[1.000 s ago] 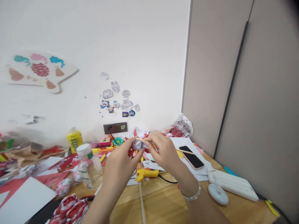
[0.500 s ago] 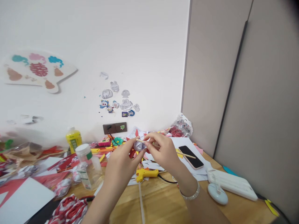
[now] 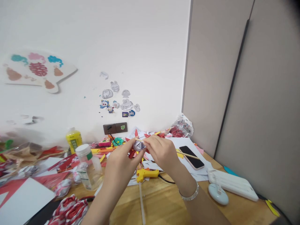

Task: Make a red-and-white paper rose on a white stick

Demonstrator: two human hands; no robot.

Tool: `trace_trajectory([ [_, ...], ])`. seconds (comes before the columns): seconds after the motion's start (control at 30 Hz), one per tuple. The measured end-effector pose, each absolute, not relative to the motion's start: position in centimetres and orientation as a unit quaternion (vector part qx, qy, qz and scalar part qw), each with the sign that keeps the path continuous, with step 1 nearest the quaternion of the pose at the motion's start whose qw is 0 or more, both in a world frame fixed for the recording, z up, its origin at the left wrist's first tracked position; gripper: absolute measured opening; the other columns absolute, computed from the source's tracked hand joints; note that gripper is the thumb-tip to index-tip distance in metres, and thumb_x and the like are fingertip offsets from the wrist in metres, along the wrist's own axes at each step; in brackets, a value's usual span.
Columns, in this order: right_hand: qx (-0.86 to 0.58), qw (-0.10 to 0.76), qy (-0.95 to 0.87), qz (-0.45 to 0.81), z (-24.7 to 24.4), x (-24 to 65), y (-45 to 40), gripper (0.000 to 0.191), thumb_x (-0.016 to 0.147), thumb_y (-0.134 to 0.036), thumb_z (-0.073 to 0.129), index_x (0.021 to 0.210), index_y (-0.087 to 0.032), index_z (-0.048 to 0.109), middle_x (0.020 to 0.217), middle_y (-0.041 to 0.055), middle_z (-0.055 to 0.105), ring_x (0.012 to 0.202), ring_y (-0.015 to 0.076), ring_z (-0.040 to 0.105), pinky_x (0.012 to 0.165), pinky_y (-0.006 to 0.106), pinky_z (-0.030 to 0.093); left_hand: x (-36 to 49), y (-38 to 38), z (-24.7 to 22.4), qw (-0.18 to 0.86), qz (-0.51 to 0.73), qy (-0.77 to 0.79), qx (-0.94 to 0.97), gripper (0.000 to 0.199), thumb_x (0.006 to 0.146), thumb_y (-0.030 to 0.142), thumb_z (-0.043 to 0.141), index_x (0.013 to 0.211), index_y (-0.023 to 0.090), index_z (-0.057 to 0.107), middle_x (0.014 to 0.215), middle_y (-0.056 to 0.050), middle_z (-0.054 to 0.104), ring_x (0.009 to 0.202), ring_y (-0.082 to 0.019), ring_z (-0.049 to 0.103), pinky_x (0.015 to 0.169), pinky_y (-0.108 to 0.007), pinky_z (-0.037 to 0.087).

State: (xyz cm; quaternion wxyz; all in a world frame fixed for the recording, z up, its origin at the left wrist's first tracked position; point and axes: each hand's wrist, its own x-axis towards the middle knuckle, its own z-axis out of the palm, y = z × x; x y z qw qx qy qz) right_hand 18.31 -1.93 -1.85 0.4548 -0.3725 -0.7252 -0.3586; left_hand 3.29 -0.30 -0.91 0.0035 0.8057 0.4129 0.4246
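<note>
Your left hand (image 3: pixel 120 157) is curled part-closed, thumb and fingers gripping the paper ball (image 3: pixel 138 146). Your right hand (image 3: pixel 162 151) is closed in a pinch on the stick (image 3: pixel 186 154), near its left end. Ball's up over the counter (image 3: pixel 161 203), toward the back edge. Key relation: stick's long axis runs roughly along that edge, left end across the ball's top, right end slanting out over the phone (image 3: pixel 191 157). Right hand sits just right of the ball. Can't tell if stick and ball touch. Glue gun (image 3: pixel 146 174) lies frontward of both.
</note>
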Motion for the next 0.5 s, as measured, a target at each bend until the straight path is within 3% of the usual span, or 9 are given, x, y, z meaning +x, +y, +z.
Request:
trace_trajectory([
  [0.33,-0.401,0.420,-0.740,-0.340,-2.08,18.56,-1.74,0.029,0.096,-0.016,0.030,0.088,-0.015,0.058,0.070,0.0038,0.064,0.065,0.0120,0.060,0.057,0.022,0.040,3.18,0.06,-1.27,-0.016,0.437,0.408,0.801,0.026,0.077,0.038,0.058,0.092,0.018,0.064,0.073,-0.003,0.068,0.069,-0.019,0.063,0.061,-0.027,0.045],
  [0.5,-0.405,0.443,-0.751,-0.277,-1.83,18.70,-1.96,0.029,0.097,-0.027,0.032,0.088,-0.017,0.057,0.074,0.0035,0.064,0.065,0.0123,0.059,0.056,0.022,0.039,3.07,0.04,-1.29,-0.042,0.457,0.382,0.802,0.026,0.078,0.036,0.057,0.095,0.017,0.064,0.072,-0.003,0.069,0.067,-0.019,0.063,0.062,-0.027,0.047],
])
